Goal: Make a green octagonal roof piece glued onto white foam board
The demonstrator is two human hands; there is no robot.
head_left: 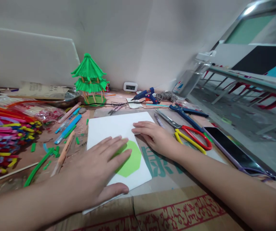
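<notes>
A white rectangular sheet [109,125] lies on the cardboard-covered table in front of me. On it is a light green polygon, seemingly paper [130,160], partly covered by my left hand. Flat across the sheet and the green shape, my left hand [106,160] has its fingers spread, the thumb at the sheet's near edge. My right hand [154,136] rests at the sheet's right edge, fingers stretched out toward the left with their tips on it. No tool is in either hand.
Scissors [173,120], pliers [188,115] and a phone [234,149] lie at the right. A blue glue gun [147,95] and green pagoda model [89,80] stand behind. Pipe cleaners [5,138] crowd the left, near markers [67,129]. A bottle [191,77] stands back right.
</notes>
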